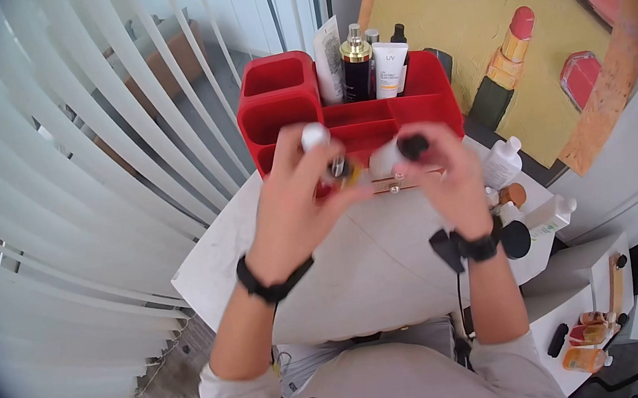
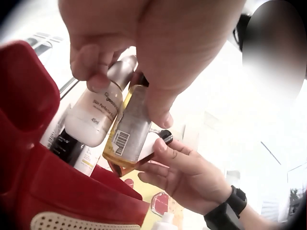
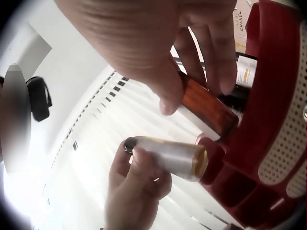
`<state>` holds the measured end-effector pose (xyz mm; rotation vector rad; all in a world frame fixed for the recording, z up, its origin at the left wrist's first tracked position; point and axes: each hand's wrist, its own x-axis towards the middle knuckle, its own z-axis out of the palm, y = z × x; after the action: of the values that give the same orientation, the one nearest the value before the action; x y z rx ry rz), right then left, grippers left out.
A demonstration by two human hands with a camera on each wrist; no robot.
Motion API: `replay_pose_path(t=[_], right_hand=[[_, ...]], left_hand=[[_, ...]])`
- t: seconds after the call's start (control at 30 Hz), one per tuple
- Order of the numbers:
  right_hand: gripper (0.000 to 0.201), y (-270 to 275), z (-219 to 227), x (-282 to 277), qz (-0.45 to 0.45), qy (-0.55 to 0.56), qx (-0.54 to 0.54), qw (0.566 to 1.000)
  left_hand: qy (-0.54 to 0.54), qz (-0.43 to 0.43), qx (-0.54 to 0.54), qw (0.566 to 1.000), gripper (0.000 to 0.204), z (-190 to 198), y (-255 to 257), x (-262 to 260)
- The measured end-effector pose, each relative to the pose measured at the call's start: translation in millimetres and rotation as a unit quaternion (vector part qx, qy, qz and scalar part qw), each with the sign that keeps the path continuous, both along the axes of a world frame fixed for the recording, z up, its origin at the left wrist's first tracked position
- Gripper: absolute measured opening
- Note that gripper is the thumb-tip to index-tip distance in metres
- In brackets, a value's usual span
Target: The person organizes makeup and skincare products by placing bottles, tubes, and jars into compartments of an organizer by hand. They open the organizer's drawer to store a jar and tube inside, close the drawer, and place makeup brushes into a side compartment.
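My left hand (image 1: 289, 195) grips two bottles in front of the red organizer (image 1: 430, 117). One is a pale bottle (image 2: 93, 117) with a silver cap and "Skin Perfector" lettering; beside it is a yellow bottle (image 2: 130, 127) with a black cap and a barcode label. Close on the right, my right hand (image 1: 455, 180) pinches an amber bottle (image 3: 208, 106) with a white label side. Its black cap (image 1: 413, 146) shows in the head view. Both hands are raised over the table's far part, blurred in the head view.
In the organizer's back stand a black bottle with gold collar (image 1: 357, 66), a white UV tube (image 1: 392, 69) and a taller white tube (image 1: 329, 62). White bottles (image 1: 503, 161) crowd the right edge of the white table (image 1: 374, 274). Vertical blinds (image 1: 82, 196) hang left; a painting (image 1: 460, 32) leans behind.
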<state>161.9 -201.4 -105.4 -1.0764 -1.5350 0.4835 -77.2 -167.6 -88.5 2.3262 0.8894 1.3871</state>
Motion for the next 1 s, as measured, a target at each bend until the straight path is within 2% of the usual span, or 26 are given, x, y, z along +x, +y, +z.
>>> replay_pose_path(t=[0.03, 0.1, 0.13, 0.3, 0.6, 0.67, 0.77, 1.0], right_hand=[[0.039, 12, 7, 6, -0.035, 0.021, -0.005, 0.999], [0.039, 42, 9, 17, -0.038, 0.044, 0.009, 0.998], [0.038, 55, 6, 21, -0.039, 0.066, 0.019, 0.997], [0.036, 90, -1, 27, -0.048, 0.021, 0.021, 0.998], [0.037, 101, -5, 20, -0.077, -0.088, 0.043, 0.992], [0.039, 99, -2, 17, -0.1, -0.143, 0.046, 0.984], [0.04, 99, 4, 14, -0.129, -0.181, 0.032, 0.974], [0.038, 101, 7, 19, -0.13, -0.205, 0.029, 0.97]], left_hand=[[0.011, 0.013, 0.01, 1.0, 0.055, 9, 16, 14], [0.021, 0.026, 0.023, 0.999, 0.055, 19, 46, 37], [0.033, 0.029, -0.003, 0.999, 0.054, 18, 61, 46], [0.057, 0.06, -0.028, 0.996, 0.052, 9, 91, 67], [0.061, 0.099, -0.034, 0.993, 0.059, 13, 98, 76], [0.073, 0.123, -0.064, 0.988, 0.061, 16, 95, 80], [0.063, 0.14, -0.054, 0.987, 0.06, 15, 97, 83], [0.08, 0.169, -0.068, 0.98, 0.053, 8, 87, 85]])
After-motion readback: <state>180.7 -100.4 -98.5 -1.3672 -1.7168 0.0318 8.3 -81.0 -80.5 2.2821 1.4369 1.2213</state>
